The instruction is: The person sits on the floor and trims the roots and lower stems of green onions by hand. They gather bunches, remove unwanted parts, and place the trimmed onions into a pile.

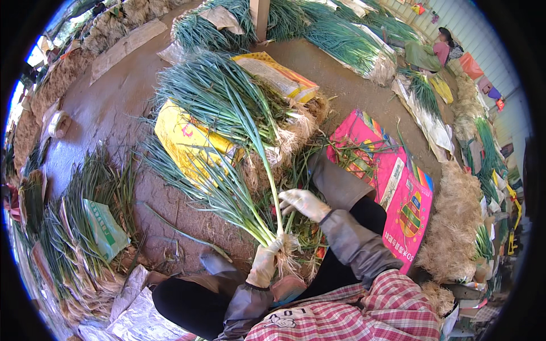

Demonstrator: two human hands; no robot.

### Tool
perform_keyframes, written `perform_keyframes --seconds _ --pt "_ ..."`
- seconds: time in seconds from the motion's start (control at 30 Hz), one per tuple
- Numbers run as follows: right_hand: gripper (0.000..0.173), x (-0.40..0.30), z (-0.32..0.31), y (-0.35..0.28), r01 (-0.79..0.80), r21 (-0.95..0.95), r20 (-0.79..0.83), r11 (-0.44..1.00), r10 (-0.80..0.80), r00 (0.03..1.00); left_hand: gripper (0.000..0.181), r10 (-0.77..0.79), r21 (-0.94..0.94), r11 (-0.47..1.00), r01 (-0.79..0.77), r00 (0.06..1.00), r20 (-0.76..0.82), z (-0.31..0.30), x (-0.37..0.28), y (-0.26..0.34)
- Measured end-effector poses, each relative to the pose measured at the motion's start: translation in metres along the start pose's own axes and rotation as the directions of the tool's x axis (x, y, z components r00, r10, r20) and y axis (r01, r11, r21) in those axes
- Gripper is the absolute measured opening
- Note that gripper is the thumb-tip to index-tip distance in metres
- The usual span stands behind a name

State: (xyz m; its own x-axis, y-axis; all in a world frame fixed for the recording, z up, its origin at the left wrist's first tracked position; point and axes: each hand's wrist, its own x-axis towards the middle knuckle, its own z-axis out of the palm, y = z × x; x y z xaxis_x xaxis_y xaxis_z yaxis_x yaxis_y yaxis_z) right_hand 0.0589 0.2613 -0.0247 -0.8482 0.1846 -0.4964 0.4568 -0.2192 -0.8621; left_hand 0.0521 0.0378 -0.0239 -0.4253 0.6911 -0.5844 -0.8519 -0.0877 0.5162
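Note:
My left hand [265, 261], in a pale glove, is closed round the root end of several green onions [256, 221], whose leaves fan up and left. One onion [271, 187] stands longer than the others, its white stalk beside my right hand [303, 203]. That hand is gloved too, its fingers apart and slightly bent at the stalk; whether they touch it is unclear. Stringy roots [288, 260] hang out by my left hand. Beyond lies a large heap of green onions [222, 93], roots to the right, with a yellow sack [187, 140] against it.
A pink printed sack [384, 183] lies right of my knee. Onion bundles with a green sack piece [106, 230] are at the left. A wooden post [259, 21] rises beyond the heap. Roots [452, 221] line the right side; another person [443, 49] sits at the far right.

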Motion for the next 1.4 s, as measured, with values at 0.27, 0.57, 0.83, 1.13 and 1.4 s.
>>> perform_keyframes --seconds 0.27,0.57,0.83,1.13,1.4 --pt "0.023 0.033 0.084 -0.02 0.186 -0.312 -0.391 0.932 -0.304 0.869 0.022 0.081 -0.057 0.995 -0.082 0.997 -0.013 -0.003 0.003 -0.005" --pt "0.039 0.096 0.045 -0.015 0.294 0.212 -0.293 0.932 -0.226 0.929 0.031 -0.048 -0.351 0.933 0.081 0.993 0.104 0.002 0.001 0.007" --pt "0.038 0.066 0.025 -0.021 -0.017 0.16 0.064 0.987 0.007 0.998 0.027 -0.102 -0.107 0.986 0.125 0.974 0.204 0.02 -0.006 0.011" --pt "0.059 0.058 0.03 -0.02 -0.065 -0.691 -0.265 0.72 -0.168 0.949 0.028 -0.149 0.063 0.988 0.143 0.982 0.118 0.007 -0.009 0.009" --pt "0.062 0.015 0.029 -0.061 -0.125 -0.676 -0.019 0.726 0.152 0.988 0.015 -0.181 0.633 0.756 0.169 0.982 -0.046 0.005 0.001 0.019"
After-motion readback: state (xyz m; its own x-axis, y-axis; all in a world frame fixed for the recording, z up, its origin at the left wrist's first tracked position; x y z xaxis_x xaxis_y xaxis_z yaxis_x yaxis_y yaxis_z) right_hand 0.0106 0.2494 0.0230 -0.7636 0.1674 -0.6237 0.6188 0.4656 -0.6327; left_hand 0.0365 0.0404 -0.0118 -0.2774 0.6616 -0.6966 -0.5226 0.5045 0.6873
